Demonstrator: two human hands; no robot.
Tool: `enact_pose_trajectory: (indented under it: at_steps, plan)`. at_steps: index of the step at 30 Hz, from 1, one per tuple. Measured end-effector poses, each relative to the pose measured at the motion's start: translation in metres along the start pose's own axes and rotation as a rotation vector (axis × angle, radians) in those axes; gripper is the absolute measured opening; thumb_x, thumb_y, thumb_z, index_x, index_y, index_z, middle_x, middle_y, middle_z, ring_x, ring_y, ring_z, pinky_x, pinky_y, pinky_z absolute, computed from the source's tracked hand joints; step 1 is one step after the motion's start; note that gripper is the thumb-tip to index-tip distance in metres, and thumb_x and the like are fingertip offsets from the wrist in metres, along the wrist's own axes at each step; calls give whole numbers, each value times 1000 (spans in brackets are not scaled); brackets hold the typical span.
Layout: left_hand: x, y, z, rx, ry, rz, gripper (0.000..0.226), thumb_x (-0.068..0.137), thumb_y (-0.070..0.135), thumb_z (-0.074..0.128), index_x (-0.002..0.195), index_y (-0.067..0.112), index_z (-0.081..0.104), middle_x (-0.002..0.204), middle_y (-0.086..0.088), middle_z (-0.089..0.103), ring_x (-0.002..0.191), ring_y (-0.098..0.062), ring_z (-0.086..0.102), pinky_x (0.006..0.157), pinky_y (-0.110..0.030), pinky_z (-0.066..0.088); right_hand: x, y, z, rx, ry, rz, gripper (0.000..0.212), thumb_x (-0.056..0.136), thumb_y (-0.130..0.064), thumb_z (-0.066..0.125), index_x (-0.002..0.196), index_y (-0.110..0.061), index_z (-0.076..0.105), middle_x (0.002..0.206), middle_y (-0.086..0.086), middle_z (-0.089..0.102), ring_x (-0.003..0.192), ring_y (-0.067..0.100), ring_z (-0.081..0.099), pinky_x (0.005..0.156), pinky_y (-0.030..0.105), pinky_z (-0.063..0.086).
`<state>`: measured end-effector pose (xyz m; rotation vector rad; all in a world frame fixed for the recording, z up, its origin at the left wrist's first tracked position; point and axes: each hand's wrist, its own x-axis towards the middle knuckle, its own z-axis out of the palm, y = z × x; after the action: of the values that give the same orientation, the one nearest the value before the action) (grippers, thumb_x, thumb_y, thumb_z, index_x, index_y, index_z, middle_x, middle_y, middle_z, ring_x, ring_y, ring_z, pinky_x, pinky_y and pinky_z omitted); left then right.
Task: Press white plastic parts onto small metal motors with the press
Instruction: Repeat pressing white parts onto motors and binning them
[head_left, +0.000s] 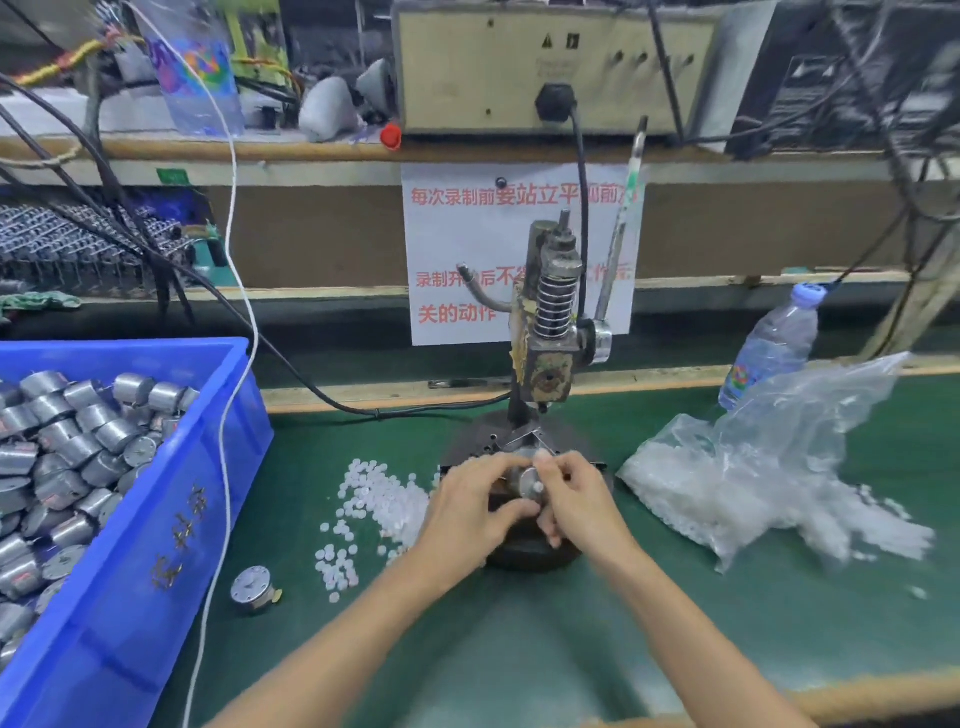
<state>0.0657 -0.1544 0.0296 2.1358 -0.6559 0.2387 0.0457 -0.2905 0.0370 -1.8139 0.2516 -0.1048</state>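
A small hand press (550, 332) stands on a dark round base (524, 553) in the middle of the green mat. Over that base my left hand (470, 506) grips a small metal motor (527, 480) by its sides. My right hand (576, 496) pinches a white plastic part (537, 487) at the motor's face. Loose white plastic parts (363, 512) lie scattered left of the base. One single motor (253, 588) lies on the mat near the blue bin.
A blue bin (202, 499) full of several metal motors (67, 457) stands at the left. A clear plastic bag (769, 467) of white parts lies at the right, a water bottle (774, 345) behind it. Cables and a white cord (228, 415) cross the left side. The press lever (621, 228) points up.
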Motion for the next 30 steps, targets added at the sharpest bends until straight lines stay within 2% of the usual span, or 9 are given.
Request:
enact_pose_trajectory:
  at_steps: [7,12,15,20,23,25,27,29,30]
  plan:
    - [33,-11,25,262,151,-89,34,78,48,68,104,26,67,121,10,52,112,-14,33,85,-22,21,17,-1,-12,-53,67,24,23,98,-14,35,85,-10,54,63,6,62,37,10,50,39,21,42]
    - [35,-21,26,222,168,-125,30,79,43,68,107,32,62,113,18,56,107,-7,35,80,-22,20,16,3,-10,-57,59,-14,19,96,-8,38,90,-20,51,75,2,67,40,8,51,40,21,43]
    - [43,-20,25,200,132,-111,26,79,41,69,101,29,64,104,19,61,103,-6,44,79,-21,20,16,7,-15,-44,90,-35,20,93,-5,40,93,-20,53,72,1,67,43,10,51,43,25,43]
    - [44,-23,27,143,144,-137,29,78,43,70,103,30,66,102,19,64,96,-2,46,80,-18,18,35,-39,-43,-3,381,-239,26,91,-5,46,84,-24,62,73,-8,65,60,5,54,61,28,42]
    - [41,-25,31,160,150,-136,29,80,45,67,106,31,64,105,19,62,100,-3,47,82,-18,17,54,-100,-66,37,572,-437,21,92,-7,47,100,-18,64,92,-10,66,82,-1,57,76,19,46]
    - [41,-24,32,178,150,-132,30,81,45,66,107,31,62,106,19,61,102,-3,47,84,-19,18,71,-145,-80,56,544,-475,32,95,-14,47,126,-12,55,119,-1,62,100,7,56,87,18,45]
    - [42,-23,32,190,148,-132,32,80,47,66,107,30,62,107,19,61,103,-4,48,84,-19,18,86,-182,-89,86,424,-421,47,96,-22,48,141,-9,39,133,7,54,91,12,55,76,18,47]
    - [43,-23,32,200,150,-134,34,79,49,66,106,30,63,107,19,61,103,-4,48,85,-19,17,91,-199,-91,81,361,-416,50,96,-26,49,142,-8,37,117,8,64,68,7,52,53,12,43]
    - [43,-23,33,200,154,-135,34,79,49,66,106,29,63,107,19,62,103,-4,48,85,-19,18,91,-201,-92,64,354,-437,50,96,-27,50,141,-9,38,103,3,68,61,5,51,49,14,42]
